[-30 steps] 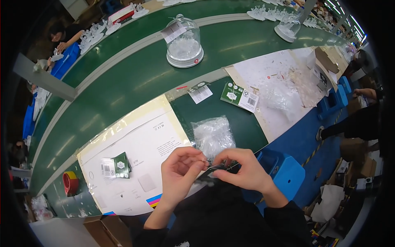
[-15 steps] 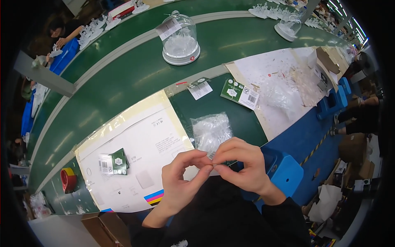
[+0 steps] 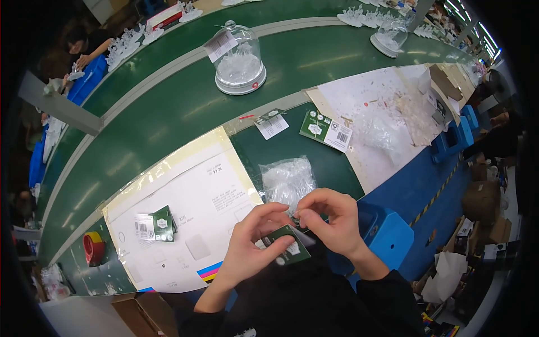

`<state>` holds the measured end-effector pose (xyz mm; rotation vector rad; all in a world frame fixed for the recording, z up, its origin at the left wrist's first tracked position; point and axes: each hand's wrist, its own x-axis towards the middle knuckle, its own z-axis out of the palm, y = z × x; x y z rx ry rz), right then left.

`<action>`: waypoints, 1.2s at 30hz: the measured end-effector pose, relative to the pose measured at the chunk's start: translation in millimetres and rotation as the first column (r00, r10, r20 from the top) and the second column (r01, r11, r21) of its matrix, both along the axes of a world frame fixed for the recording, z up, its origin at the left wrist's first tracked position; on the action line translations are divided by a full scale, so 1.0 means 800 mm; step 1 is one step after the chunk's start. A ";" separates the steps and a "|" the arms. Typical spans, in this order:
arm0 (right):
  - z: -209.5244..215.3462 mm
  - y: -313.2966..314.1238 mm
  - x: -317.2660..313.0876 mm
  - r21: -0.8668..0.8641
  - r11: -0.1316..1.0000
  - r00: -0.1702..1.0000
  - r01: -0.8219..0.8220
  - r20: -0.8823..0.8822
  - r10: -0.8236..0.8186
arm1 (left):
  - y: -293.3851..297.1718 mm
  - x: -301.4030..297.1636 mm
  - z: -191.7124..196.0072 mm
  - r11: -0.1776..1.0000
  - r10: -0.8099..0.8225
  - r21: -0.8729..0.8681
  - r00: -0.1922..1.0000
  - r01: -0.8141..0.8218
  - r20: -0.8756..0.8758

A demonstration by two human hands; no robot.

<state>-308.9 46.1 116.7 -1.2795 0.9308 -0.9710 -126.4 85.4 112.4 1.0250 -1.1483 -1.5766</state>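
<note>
My left hand (image 3: 254,241) grips a folded green card tag (image 3: 295,255) between thumb and fingers, its front turned upward. Close beside it, my right hand (image 3: 335,223) pinches thumb and forefinger together over the tag's upper edge. Whatever sits in that pinch is too small to make out. Just beyond my fingers lies a clear bag of thin transparent strands (image 3: 287,177). Similar green-and-white card tags lie on the white sheet (image 3: 163,224) at left and on the green surface (image 3: 327,131) ahead, with another label (image 3: 272,126) beside them.
On the green conveyor (image 3: 168,95) stands a clear dome (image 3: 240,64) with a white base and a hanging label; a second dome (image 3: 388,39) is farther right. A red-and-yellow tape roll (image 3: 93,247) sits at left. Blue stools (image 3: 384,238) stand at right. Another person works far left.
My hands have parted slightly, and the green tag in my left hand has turned so its face shows. Both domes have shifted a little to the left on the conveyor.
</note>
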 end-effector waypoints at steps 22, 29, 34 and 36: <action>-0.037 -0.170 0.076 -0.421 0.893 0.986 -0.156 -0.119 0.116 | -0.149 0.047 -0.081 0.917 0.233 -0.374 0.947 -0.137 0.223; -0.084 -0.174 0.104 -0.215 0.905 0.899 -0.368 -0.331 0.287 | -0.155 0.074 -0.155 0.885 0.421 -0.236 0.906 -0.401 0.041; -0.080 -0.163 0.091 -0.161 0.945 0.928 -0.285 -0.292 0.230 | -0.160 0.065 -0.151 0.882 0.448 -0.228 0.883 -0.412 0.137; -0.095 -0.170 0.093 -0.213 0.942 0.954 -0.258 -0.211 0.213 | -0.161 0.062 -0.152 0.860 0.487 -0.260 0.858 -0.439 0.164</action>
